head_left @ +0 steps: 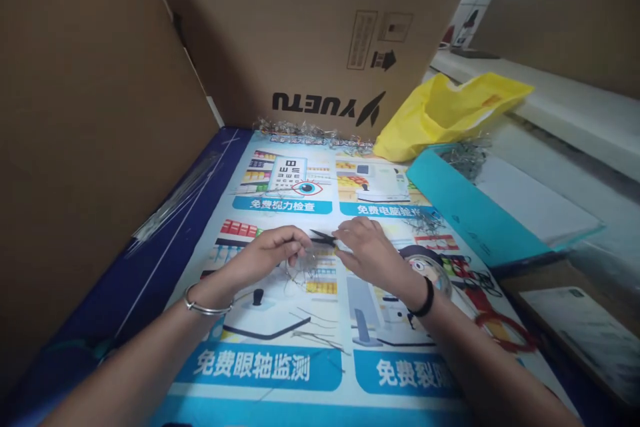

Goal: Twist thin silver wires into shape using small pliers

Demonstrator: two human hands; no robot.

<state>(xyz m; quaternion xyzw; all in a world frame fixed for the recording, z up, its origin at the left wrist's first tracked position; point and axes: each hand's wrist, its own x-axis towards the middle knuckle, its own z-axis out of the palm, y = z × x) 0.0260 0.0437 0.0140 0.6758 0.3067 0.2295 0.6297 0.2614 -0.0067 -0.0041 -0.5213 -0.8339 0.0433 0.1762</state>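
Observation:
Over the printed sheet, my left hand (273,252) is closed, its thumb and fingers pinched on a small tangle of thin wires (303,269) that hangs below the fingertips. My right hand (369,255) grips small black scissors (324,238), their blades parted and pointing left toward the left fingertips. The scissors' handles are mostly hidden by the right fingers. Beneath both hands, several loose thin strands (315,333) lie on the printed sheet (270,407).
Cardboard panels (280,27) stand at the back and left. Wire scraps (295,128) line the back edge; a bundle of long strands (173,207) lies left. At right are a yellow bag (440,113), a teal folder (465,207), and a red ring (525,340).

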